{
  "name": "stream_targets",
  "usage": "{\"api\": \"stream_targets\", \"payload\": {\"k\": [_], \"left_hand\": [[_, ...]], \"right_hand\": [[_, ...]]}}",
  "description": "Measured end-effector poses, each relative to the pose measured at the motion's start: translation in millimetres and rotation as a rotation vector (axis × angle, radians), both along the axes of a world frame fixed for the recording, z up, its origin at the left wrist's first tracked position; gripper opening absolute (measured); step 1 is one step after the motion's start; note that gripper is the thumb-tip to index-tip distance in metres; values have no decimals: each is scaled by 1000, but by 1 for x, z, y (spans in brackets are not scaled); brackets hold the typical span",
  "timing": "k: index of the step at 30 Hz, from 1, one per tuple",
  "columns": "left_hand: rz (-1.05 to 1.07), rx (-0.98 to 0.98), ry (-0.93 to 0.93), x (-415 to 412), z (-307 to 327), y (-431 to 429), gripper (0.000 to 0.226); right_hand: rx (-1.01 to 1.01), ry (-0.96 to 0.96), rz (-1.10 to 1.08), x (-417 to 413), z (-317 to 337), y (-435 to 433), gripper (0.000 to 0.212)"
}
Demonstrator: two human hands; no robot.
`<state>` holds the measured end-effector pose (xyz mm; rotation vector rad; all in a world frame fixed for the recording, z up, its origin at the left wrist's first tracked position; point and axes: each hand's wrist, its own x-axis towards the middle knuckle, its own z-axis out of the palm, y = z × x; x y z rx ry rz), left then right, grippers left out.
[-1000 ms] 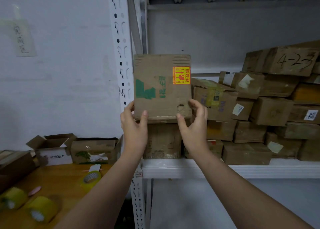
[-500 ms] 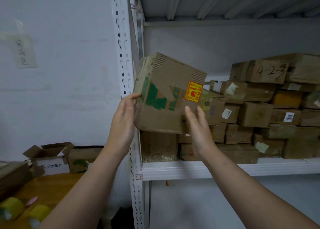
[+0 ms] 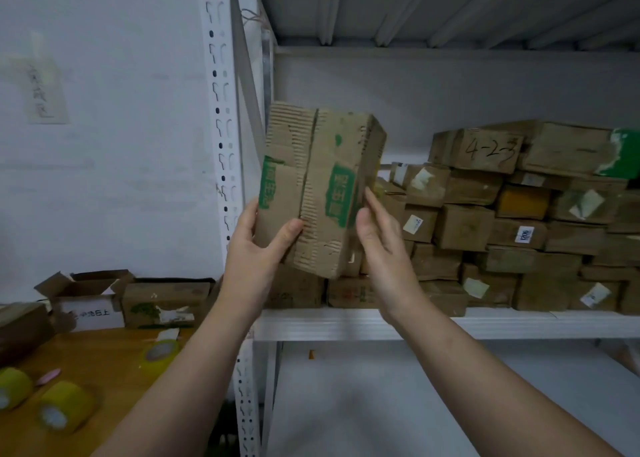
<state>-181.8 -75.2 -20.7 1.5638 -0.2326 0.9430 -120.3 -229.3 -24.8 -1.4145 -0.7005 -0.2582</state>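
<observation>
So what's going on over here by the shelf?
A person holds a worn brown cardboard box with green print, tilted, in front of a white metal shelf. The left hand grips its lower left corner; the right hand lies with straight fingers against its right side. Stacked brown cardboard boxes sit on the shelf behind.

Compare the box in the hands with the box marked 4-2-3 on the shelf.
The held box stands tilted on end between the left hand and the right hand; the marked box lies flat atop the stack on the shelf. The held box bears green print; the marked box, black handwriting. Both are worn brown cardboard.
</observation>
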Motion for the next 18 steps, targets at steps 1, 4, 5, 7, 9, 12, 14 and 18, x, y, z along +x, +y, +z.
{"api": "stream_targets", "payload": {"k": [1,4,5,7,9,12,14,18], "left_hand": [[-19,-22,-24,-4,-2,-13,39],[-98,-43,-9,-12,-1,-41,35],[-71,-11,10,-13,-1,-46,30],[48,138,154,-12,0,-55,62],[159,250,336,-10,-2,-66,118],[117,197,353,-10,-8,-81,133],[120,65,273,-11,-12,-86,123],[187,-4,158,-13,-18,-98,89]], "right_hand": [[31,52,105,-5,-2,-5,91],[156,165,171,-7,-11,-28,107],[206,201,168,-6,-15,-38,105],[297,254,192,-5,-22,-60,101],[329,272,234,-5,-26,-79,92],[326,264,217,-5,-26,-104,72],[315,224,105,-4,-24,-118,55],[215,169,-30,-2,-25,-133,45]]}}
